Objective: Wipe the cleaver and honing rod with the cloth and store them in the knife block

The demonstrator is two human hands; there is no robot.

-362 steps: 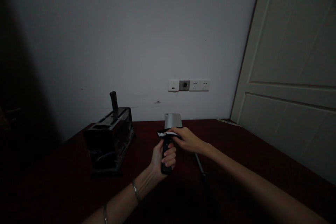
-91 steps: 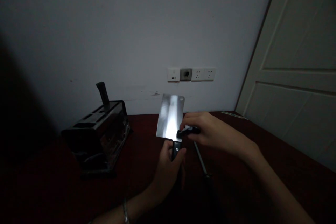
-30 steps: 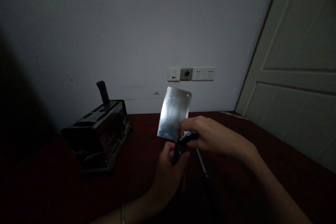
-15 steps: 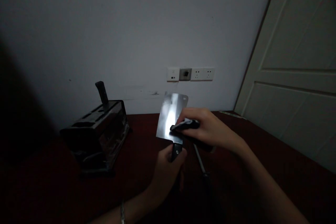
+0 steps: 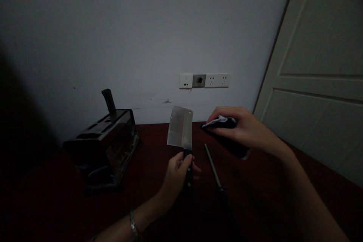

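Note:
My left hand [image 5: 176, 176] is closed around the black handle of a cleaver [image 5: 180, 126], whose broad steel blade points up and away from me. To the right, my right hand [image 5: 238, 124] pinches a dark cloth with a whitish edge [image 5: 231, 143], held apart from the blade. Between and below the hands a honing steel [image 5: 213, 166] lies on the table, its thin grey rod pointing away and its dark handle lost in shadow.
On the left of the dark red table [image 5: 150, 181] stands a black knife block [image 5: 102, 140] with one knife handle [image 5: 109, 100] sticking out. Wall sockets [image 5: 204, 80] sit on the white wall behind. A panelled door [image 5: 314, 83] rises at the right.
My right hand has drawn the cloth off the blade, moving right and slightly up. The cleaver has turned a little more upright, and the bright glare on its blade is gone.

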